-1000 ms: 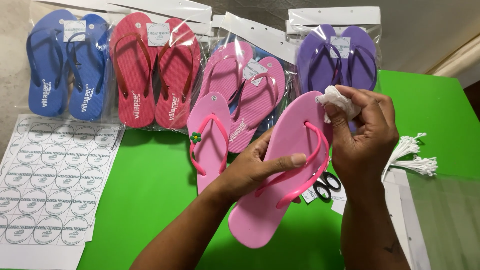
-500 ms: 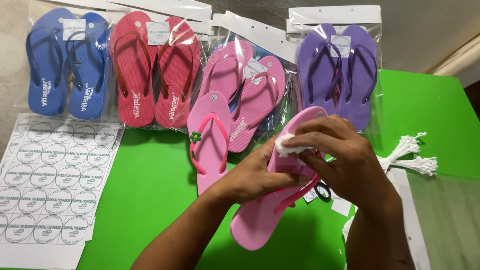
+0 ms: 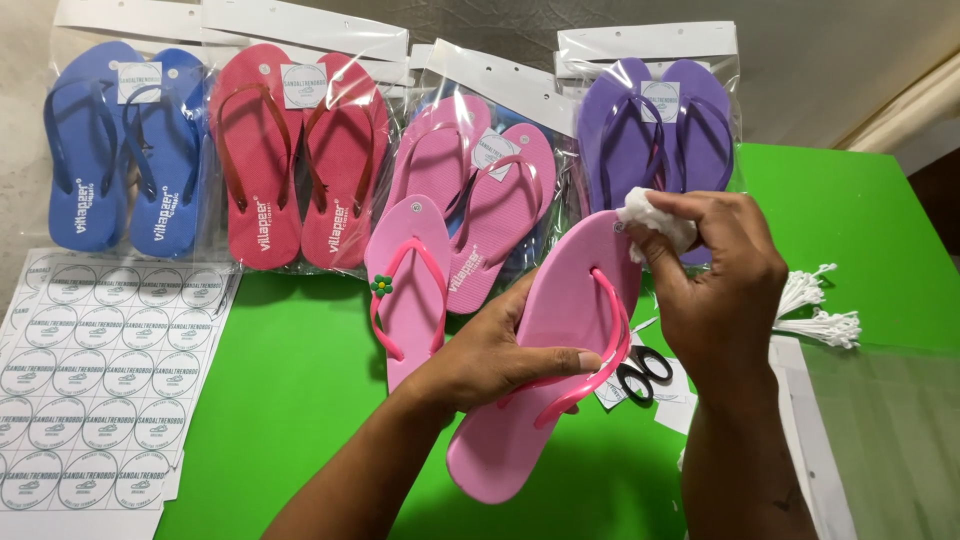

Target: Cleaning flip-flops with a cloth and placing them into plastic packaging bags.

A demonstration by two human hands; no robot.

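Gripping the pink sandal (image 3: 545,370), left hand (image 3: 500,350); right hand (image 3: 715,270) moved its white cloth (image 3: 650,218) toeward.

Four clear plastic packages with white header cards lie along the back of the green table: a blue pair (image 3: 118,150), a red pair (image 3: 300,160), a pink pair (image 3: 480,190) and a purple pair (image 3: 655,125), each carrying a small square white label with a round mark. At left lies a white sheet of round stickers (image 3: 95,380); small white tags (image 3: 680,395) lie under the scissors.
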